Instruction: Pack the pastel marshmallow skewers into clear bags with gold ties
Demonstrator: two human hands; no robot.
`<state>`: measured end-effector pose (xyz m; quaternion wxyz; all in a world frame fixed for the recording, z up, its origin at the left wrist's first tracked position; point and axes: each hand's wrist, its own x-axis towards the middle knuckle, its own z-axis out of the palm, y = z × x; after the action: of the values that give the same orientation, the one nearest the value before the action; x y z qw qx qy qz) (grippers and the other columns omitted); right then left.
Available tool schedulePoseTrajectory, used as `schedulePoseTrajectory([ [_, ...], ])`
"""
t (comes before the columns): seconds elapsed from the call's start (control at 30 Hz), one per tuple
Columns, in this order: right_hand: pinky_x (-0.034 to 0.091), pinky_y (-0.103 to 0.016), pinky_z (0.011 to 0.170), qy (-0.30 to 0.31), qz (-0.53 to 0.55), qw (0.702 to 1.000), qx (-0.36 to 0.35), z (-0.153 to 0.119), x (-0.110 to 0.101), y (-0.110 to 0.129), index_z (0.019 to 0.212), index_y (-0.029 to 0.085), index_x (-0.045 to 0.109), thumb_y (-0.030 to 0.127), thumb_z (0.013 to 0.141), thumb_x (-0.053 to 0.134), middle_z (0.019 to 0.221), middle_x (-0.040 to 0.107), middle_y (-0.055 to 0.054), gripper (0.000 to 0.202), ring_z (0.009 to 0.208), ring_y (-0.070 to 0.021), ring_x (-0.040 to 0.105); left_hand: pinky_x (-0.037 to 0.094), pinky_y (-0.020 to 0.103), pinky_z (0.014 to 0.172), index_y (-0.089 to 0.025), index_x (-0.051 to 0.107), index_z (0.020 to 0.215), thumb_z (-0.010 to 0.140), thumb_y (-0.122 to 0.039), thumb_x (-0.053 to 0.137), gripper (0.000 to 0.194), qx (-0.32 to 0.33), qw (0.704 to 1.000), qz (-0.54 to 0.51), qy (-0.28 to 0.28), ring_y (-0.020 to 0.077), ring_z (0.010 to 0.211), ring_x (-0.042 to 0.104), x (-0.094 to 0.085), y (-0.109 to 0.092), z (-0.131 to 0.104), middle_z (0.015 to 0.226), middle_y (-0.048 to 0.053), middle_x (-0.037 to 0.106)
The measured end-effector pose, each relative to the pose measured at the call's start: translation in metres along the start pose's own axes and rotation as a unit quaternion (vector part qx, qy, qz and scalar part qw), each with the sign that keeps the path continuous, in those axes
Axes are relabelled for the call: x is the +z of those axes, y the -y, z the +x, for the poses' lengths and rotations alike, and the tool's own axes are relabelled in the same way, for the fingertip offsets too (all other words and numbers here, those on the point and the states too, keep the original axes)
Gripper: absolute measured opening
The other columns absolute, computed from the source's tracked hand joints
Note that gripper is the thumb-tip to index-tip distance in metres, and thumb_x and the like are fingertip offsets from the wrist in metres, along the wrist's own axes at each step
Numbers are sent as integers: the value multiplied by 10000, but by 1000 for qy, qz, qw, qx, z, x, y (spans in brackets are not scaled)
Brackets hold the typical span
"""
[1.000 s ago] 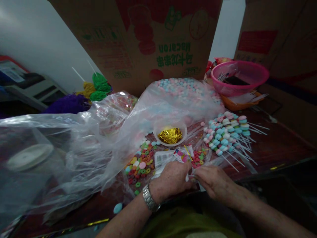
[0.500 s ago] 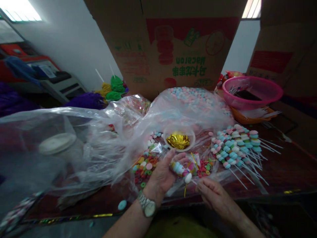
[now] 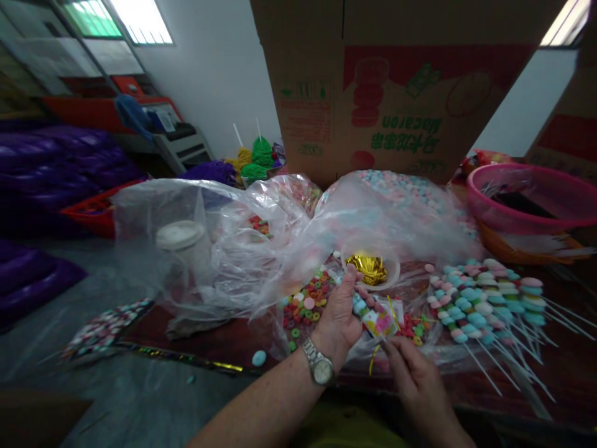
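My left hand (image 3: 340, 320), with a watch at the wrist, cradles a marshmallow skewer (image 3: 373, 317) in a clear printed bag, fingers curled round its upper part. At the bag's lower end my right hand (image 3: 413, 367) pinches with thumb and forefinger, where the stick is; the exact grip is partly hidden. One gold twist tie (image 3: 394, 312) lies just beyond the skewer, and another gold strip (image 3: 374, 361) sits below it. Behind my left fingers stands a clear bowl (image 3: 395, 274) of gold ties (image 3: 368, 269). Coloured ring candies (image 3: 310, 305) are left of my hand, more red ones (image 3: 413, 328) right.
Bare marshmallow skewers (image 3: 485, 298) lie piled at the right. Large plastic bags (image 3: 396, 214) of marshmallows fill the back, before a cardboard box (image 3: 308, 112). A pink basket (image 3: 480, 199) stands back right. A loose blue marshmallow (image 3: 259, 358) rests near the table's front edge.
The view has swung left. My right hand has closed in on the bag's lower end, and the white piece formerly showing on the stick there is out of sight.
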<state>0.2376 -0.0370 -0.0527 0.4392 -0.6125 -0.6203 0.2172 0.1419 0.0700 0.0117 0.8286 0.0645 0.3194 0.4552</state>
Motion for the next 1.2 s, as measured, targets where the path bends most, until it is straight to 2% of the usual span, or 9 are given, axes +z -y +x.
schedulePoseTrajectory([
  [0.1,333,-212,417,65,124,983,117,5,-1,8,745,180,545,456,932,371,514,471,32,376,443,-123,434,406,200,441,-162,517,737,653,-389,758,342,-19,1000,2,14,74,377,441,1,1,-1,445,-68,476],
  [0.43,454,-253,578,23,56,998,34,10,2,14,883,168,609,413,925,367,680,613,-63,348,604,-190,567,294,197,417,-181,373,524,625,-576,682,512,15,988,153,36,61,364,354,-7,28,-3,376,-81,356],
  [0.7,471,-266,658,-16,77,995,55,17,11,17,850,168,594,416,918,363,785,634,-75,346,723,-196,582,430,286,696,-162,524,618,831,-623,331,543,63,896,426,105,156,644,520,-29,39,-6,637,25,574],
  [0.77,472,-269,691,-3,108,992,60,17,0,10,841,178,589,435,904,388,800,627,-61,332,749,-194,576,438,289,689,-162,577,711,863,-549,333,483,54,840,510,178,168,672,533,-29,27,-23,698,33,599],
  [0.87,430,-227,550,61,106,988,96,16,-30,-2,711,190,543,458,892,422,627,545,3,346,595,-152,516,437,312,715,-199,635,854,829,-435,498,274,150,679,677,242,196,697,556,-25,-9,-51,749,36,629],
  [0.97,368,-207,474,141,68,982,108,14,-59,-4,652,189,513,436,902,426,568,486,23,363,524,-127,451,320,439,941,-247,650,971,763,-388,621,253,361,507,774,118,307,1013,519,-22,-46,-64,986,95,635],
  [1.03,396,-220,505,193,44,977,76,13,-71,3,665,191,550,413,904,430,597,528,6,347,557,-141,481,253,491,986,-264,609,1073,714,-379,682,384,386,411,820,101,343,1107,465,-27,-55,-61,1080,107,607],
  [1.1,429,-234,525,231,14,972,38,12,-75,11,700,209,599,394,903,429,612,572,-6,323,568,-159,515,358,453,900,-236,604,1047,744,-396,651,346,333,354,861,152,313,958,558,-40,-46,-57,948,105,642],
  [1.2,493,-267,544,238,-40,969,-47,9,-71,11,774,259,673,371,859,475,676,659,-28,243,597,-200,596,438,310,595,-194,601,936,840,-456,498,297,284,351,870,197,239,643,606,-66,-15,-57,764,97,657],
])
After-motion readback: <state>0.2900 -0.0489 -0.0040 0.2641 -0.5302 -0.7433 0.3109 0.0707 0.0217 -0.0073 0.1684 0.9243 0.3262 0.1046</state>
